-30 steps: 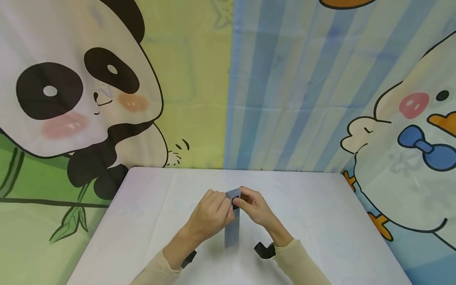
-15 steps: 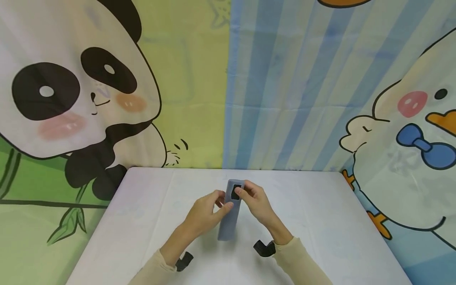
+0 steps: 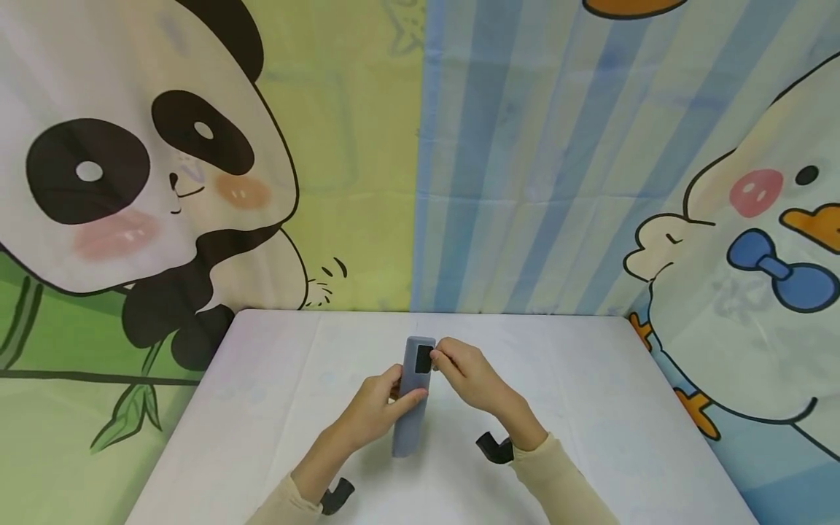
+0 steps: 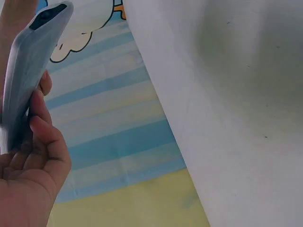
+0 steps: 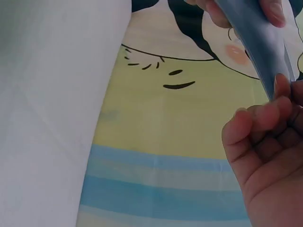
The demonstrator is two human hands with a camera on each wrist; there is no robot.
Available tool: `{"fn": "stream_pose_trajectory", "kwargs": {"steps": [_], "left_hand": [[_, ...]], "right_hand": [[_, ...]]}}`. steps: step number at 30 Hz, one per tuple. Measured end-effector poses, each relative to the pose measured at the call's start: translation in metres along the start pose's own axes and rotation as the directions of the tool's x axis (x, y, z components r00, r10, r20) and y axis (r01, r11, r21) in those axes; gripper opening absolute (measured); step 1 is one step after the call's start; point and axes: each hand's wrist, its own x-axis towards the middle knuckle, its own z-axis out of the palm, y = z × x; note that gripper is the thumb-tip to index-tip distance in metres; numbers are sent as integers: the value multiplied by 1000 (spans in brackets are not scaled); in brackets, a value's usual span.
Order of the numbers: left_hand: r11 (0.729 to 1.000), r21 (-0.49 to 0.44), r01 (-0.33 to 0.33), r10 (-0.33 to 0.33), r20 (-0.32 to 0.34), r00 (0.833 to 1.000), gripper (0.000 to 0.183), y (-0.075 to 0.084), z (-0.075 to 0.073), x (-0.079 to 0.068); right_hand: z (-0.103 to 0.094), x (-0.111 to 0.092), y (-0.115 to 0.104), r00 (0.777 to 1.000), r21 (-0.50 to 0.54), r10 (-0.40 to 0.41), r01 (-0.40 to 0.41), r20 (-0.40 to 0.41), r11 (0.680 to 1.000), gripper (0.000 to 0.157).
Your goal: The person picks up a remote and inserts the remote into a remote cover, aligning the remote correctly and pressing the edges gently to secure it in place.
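A slim phone in a frosted blue-grey case [image 3: 410, 415] is held above the white table, tilted, with its dark camera patch [image 3: 424, 359] near the upper end. My left hand [image 3: 374, 410] grips its left side, thumb across the face and fingers behind. In the left wrist view, the curled fingers of that hand wrap the phone's lower part [image 4: 28, 66]. My right hand [image 3: 469, 373] pinches the right edge beside the camera patch with thumb and forefinger. The right wrist view shows these fingertips [image 5: 282, 86] at the case edge, the other fingers loosely curled.
The white table [image 3: 564, 408] spreads around both hands. Behind it hangs a cartoon cloth [image 3: 525, 182] with a panda and a duck. A black strap piece [image 3: 495, 448] juts from the right wrist, another black piece [image 3: 337, 497] from the left.
The left hand has slid down from the phone's top to its left side. The right thumb has moved off the camera patch to the right edge. The phone has tipped, showing more of its face.
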Motion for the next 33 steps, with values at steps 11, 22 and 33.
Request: {"fn": "stream_pose_trajectory", "kwargs": {"steps": [11,22,33], "left_hand": [[975,224,0,-30,128,991,34,11,-6,-3],[973,207,-100,111,-41,993,28,19,4,3],[659,674,-333,515,-81,854,30,6,7,5]], "right_hand": [[18,-12,-24,974,-347,-225,199,-38,917,16],[17,-6,-22,954,-291,-206,137,-218,947,24],[16,0,-28,994,-125,-41,28,-99,992,31]]}}
